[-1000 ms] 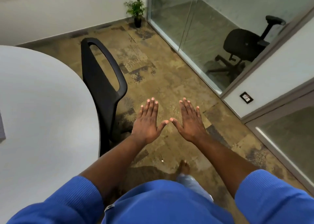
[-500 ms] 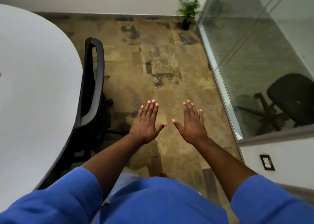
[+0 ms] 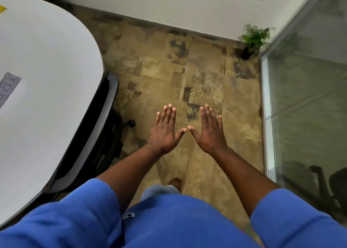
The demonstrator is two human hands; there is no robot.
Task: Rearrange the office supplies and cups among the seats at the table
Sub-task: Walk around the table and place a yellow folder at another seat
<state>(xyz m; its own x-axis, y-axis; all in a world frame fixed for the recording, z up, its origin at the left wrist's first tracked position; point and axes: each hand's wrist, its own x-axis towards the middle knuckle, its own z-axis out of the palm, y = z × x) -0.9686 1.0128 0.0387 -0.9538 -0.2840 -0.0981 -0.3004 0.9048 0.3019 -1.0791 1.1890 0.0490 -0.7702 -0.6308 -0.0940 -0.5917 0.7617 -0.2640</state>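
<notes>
My left hand (image 3: 165, 131) and my right hand (image 3: 209, 133) are stretched out flat side by side over the floor, palms down, fingers apart, thumbs nearly touching, holding nothing. The white rounded table (image 3: 47, 82) fills the left of the view. On it lies a grey printed sheet or notebook (image 3: 8, 89) at the left edge, and a yellow corner of something (image 3: 2, 9) shows at the far upper left. No cups are in sight. A black office chair (image 3: 99, 135) is pushed in under the table's edge, left of my hands.
Brown patterned carpet (image 3: 187, 78) stretches ahead to a white wall. A small potted plant (image 3: 252, 40) stands in the far corner. A glass partition (image 3: 308, 106) runs along the right, with another black chair behind it. My bare foot (image 3: 175, 182) shows below my hands.
The view has swung left and forward: the table and chair now sit closer on the left, the plant has shifted right. My hands stay flat and empty, thumbs slightly closer together.
</notes>
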